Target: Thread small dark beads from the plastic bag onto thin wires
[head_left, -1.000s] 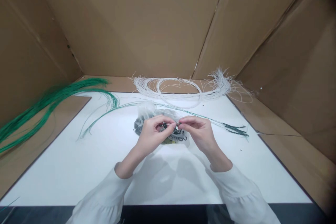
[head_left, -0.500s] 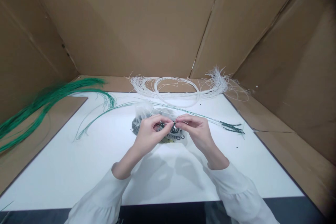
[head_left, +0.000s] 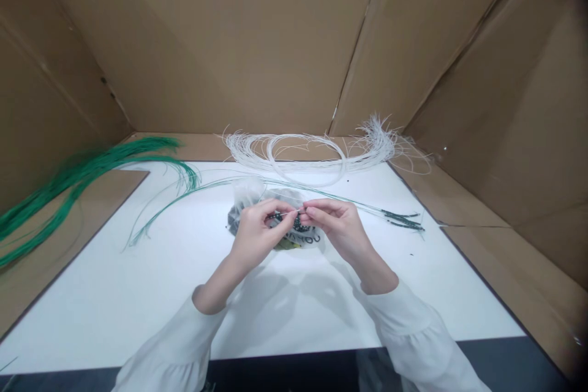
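My left hand (head_left: pixel 257 236) and my right hand (head_left: pixel 337 226) meet above a clear plastic bag of small dark beads (head_left: pixel 257 196) on the white board (head_left: pixel 138 294). Both hands pinch with thumb and fingers. Between the fingertips runs a thin pale wire (head_left: pixel 294 213) with a few dark beads on it near the left fingers. Which end each hand grips is hard to tell at this size. Behind the hands several thin green wires (head_left: pixel 220 182) lie across the board, their right ends strung with dark beads (head_left: pixel 404 220).
A looped bundle of white wires (head_left: pixel 312 153) lies at the far edge of the board. A thick bundle of green wires (head_left: pixel 68 184) sprawls to the left over the cardboard. Cardboard walls (head_left: pixel 275 43) close in the back and both sides.
Both hands stayed pinched together over the bag, shifting slightly left and up in the picture as the camera tilted. The fingers have drawn a little closer.
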A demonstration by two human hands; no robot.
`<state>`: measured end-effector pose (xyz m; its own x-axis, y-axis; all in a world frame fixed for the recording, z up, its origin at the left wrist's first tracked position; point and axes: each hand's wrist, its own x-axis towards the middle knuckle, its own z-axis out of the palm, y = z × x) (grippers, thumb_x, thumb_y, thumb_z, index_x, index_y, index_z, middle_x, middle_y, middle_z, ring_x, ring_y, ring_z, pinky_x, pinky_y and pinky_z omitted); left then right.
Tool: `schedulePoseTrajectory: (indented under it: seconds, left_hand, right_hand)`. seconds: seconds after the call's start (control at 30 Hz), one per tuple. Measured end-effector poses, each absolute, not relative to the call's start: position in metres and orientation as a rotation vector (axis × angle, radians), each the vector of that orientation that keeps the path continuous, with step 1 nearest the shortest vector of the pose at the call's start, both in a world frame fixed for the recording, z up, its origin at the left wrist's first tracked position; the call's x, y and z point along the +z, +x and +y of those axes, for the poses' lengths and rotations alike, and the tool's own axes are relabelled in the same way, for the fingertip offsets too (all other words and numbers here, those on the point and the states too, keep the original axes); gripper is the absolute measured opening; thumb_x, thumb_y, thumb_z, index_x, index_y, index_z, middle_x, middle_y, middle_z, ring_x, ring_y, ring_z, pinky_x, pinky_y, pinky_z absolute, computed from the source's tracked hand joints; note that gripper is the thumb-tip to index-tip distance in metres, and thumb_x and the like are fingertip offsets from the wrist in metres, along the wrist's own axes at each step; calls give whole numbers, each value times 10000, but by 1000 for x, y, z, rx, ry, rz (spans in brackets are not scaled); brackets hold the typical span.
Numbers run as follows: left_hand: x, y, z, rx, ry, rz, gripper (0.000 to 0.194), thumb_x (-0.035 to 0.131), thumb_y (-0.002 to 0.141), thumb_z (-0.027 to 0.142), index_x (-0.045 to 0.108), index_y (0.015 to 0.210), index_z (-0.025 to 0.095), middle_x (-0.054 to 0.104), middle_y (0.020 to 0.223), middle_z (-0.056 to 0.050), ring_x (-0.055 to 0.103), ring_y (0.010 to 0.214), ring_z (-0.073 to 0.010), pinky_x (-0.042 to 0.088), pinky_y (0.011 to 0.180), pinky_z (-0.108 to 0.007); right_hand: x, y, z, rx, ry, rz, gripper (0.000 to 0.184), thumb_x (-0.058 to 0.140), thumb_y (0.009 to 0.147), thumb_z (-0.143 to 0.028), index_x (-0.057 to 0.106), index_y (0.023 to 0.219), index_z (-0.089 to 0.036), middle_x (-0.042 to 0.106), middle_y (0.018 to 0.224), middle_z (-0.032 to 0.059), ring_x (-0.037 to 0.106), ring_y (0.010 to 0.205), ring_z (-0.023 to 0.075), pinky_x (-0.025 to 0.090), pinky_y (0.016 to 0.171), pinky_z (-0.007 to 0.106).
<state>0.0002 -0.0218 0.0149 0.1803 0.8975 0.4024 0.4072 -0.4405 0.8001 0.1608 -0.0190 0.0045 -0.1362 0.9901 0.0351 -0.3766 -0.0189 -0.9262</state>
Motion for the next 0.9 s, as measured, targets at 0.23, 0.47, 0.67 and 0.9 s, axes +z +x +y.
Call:
schedulePoseTrajectory:
  seconds: [0.23, 0.47, 0.67, 0.9]
  left_hand:
    - [15, 1, -21, 1230, 1919, 1215, 119, 581, 761, 239, 662, 734, 157, 641, 680, -19, 537, 597, -105, 353, 479, -193]
    - [15, 0, -21, 1224, 1920, 1207, 108, 595, 753, 235, 672, 729, 163, 642, 670, -11, 511, 568, -93, 341, 470, -190]
    - [15, 0, -22, 1221, 1909, 1207, 127, 609, 748, 262, 678, 707, 163, 641, 636, -6, 484, 521, -85, 332, 454, -193]
    - [15, 0, -21, 1238, 1943, 1196, 122, 610, 746, 258, 678, 696, 170, 646, 620, -1, 497, 518, -91, 342, 456, -196]
  right_hand:
    - [5, 161, -19, 1499, -873, -1006, 156, 736, 618, -217, 702, 765, -177, 723, 702, 29, 667, 573, 117, 548, 574, 193]
    - [3, 160, -18, 1463, -888, -1031, 146, 736, 618, -225, 701, 755, -189, 714, 675, 9, 654, 569, 103, 520, 541, 175]
    - [3, 160, -17, 1395, -906, -1092, 135, 734, 618, -216, 703, 748, -201, 706, 651, -1, 646, 557, 100, 505, 539, 183]
    - [2, 162, -18, 1355, -935, -1127, 152, 733, 617, -245, 699, 757, -198, 708, 676, 10, 644, 553, 112, 507, 546, 211]
